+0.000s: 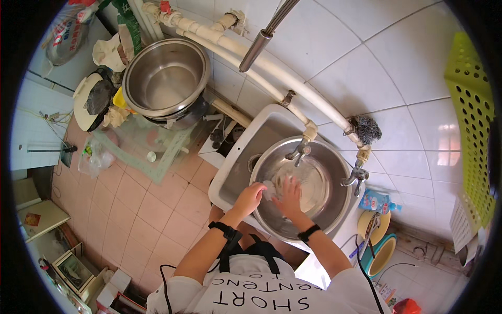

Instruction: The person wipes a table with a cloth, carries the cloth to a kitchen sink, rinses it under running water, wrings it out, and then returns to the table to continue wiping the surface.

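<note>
A large steel basin (334,206) sits in a white sink (235,170) under a metal tap (299,150). Both my hands reach into the basin. My left hand (250,198) rests at the basin's left rim and touches a small pale thing (269,189) in the water; what it is I cannot make out. My right hand (288,196) lies flat with fingers spread, pressing on pale items in the basin's middle. Each wrist wears a black band.
A big steel pot (164,78) stands on a stand to the left. White pipes (293,78) run along the tiled wall, with a steel scourer (366,129) on them. A yellow perforated basket (473,125) hangs at right. Stacked bowls (379,246) sit right of the sink.
</note>
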Motion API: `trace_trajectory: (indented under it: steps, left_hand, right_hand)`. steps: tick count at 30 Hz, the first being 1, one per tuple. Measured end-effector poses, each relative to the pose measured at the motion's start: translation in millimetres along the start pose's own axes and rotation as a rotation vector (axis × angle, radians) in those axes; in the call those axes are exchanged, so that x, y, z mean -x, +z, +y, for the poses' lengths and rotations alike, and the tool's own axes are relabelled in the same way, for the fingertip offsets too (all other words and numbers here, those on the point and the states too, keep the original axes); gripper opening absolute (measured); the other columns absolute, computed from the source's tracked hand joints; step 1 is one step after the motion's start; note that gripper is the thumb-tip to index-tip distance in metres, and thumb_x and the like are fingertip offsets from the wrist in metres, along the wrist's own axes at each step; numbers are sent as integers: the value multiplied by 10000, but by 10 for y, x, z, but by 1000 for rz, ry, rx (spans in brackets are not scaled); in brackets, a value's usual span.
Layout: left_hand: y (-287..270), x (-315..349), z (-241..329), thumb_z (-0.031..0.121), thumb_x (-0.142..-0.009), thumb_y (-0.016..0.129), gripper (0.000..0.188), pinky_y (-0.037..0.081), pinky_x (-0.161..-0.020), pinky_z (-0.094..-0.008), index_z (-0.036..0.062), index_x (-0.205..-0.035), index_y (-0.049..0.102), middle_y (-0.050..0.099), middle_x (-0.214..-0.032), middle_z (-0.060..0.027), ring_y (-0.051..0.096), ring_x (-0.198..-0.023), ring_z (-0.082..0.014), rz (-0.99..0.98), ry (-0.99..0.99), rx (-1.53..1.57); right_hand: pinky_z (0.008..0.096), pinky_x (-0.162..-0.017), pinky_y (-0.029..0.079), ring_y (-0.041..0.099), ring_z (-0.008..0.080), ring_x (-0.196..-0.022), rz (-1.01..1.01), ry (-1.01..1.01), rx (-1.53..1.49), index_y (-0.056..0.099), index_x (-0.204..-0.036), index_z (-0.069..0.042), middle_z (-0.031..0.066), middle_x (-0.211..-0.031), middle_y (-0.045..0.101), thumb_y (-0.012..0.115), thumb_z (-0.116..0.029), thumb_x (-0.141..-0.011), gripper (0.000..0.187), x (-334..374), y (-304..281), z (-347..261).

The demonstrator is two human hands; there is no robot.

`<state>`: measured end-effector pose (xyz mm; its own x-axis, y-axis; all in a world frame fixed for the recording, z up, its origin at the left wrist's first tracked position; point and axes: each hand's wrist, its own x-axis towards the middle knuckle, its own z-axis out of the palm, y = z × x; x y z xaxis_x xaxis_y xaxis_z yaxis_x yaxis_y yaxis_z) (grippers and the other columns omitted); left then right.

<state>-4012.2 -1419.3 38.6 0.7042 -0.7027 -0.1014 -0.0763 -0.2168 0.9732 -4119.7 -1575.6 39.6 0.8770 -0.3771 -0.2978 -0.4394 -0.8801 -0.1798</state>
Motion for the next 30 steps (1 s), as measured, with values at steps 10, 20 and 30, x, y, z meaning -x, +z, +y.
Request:
trace_trajectory:
  steps: [10, 20, 30]
  left_hand:
    - [45, 6, 20, -32, -811, 501, 177, 472, -702, -386, 39, -957, 569, 597, -957, -138, 580, -841, -343, -1, -23, 15]
    - [38, -30, 14, -34, -822, 520, 175, 468, -659, -349, 41, -974, 562, 594, -909, -131, 587, -764, -306, -45, -29, -29]
    - [108, -67, -96, -27, -819, 535, 139, 480, -658, -334, 19, -941, 584, 606, -887, -134, 600, -761, -285, -9, 6, -6]
  right_hand:
    - [442, -876, 420, 443, 365, -1132, 113, 141, 227, 480, -1208, -36, 144, -1215, 475, 612, -284, -779, 513, -839, 691, 5]
    - [467, -641, 490, 605, 379, -713, 70, 209, -182, 553, -988, -63, 154, -853, 603, 499, -261, -871, 237, -1074, 513, 474]
    - [435, -915, 383, 411, 388, -1165, 81, -3, -392, 385, -1294, -48, 253, -1315, 380, 638, -120, -769, 587, -104, -168, 151]
